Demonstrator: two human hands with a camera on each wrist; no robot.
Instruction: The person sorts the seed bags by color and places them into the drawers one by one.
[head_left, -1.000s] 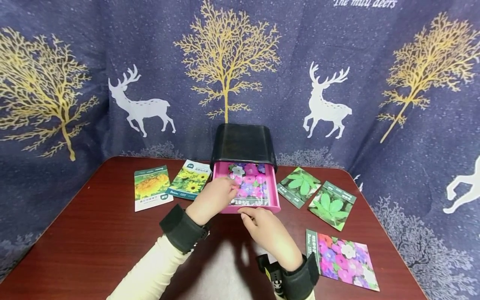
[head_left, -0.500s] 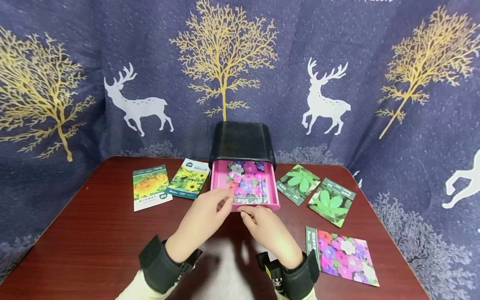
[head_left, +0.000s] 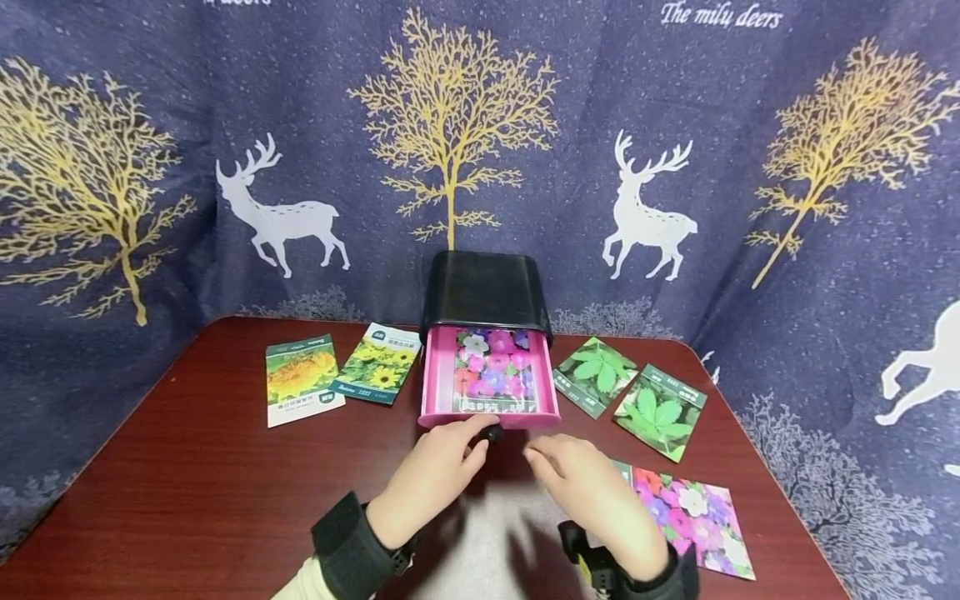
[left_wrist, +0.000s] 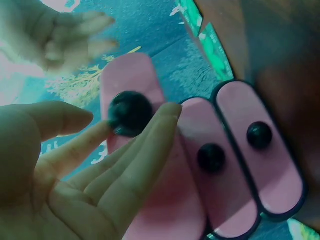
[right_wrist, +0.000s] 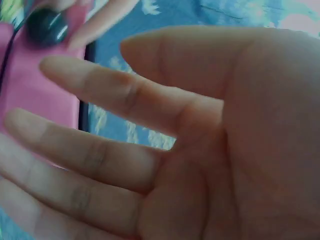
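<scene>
A black cabinet (head_left: pixel 486 287) has its pink top drawer (head_left: pixel 438 379) pulled out, and a packet printed with pink and purple flowers (head_left: pixel 493 371) lies inside. My left hand (head_left: pixel 431 471) is at the drawer's front, its index finger touching the round black knob (left_wrist: pixel 131 112). In the left wrist view its thumb stands apart from the knob and its other fingers extend past it. My right hand (head_left: pixel 596 492) is off the drawer, to the right of the knob. In the right wrist view its fingers (right_wrist: pixel 90 90) are spread and hold nothing.
Two yellow-flower packets, one orange-yellow (head_left: pixel 303 379) and one yellow (head_left: pixel 378 364), lie left of the cabinet. Two green-leaf packets (head_left: pixel 596 375) lie right. Nearer is another petunia-like flower packet (head_left: pixel 701 521), partly behind my right hand. Two shut drawers (left_wrist: pixel 260 150) sit below the pulled-out one.
My left hand has come out of the drawer, away from the packet, and down to the knob. My right hand has let go of the drawer's front edge and moved right and nearer.
</scene>
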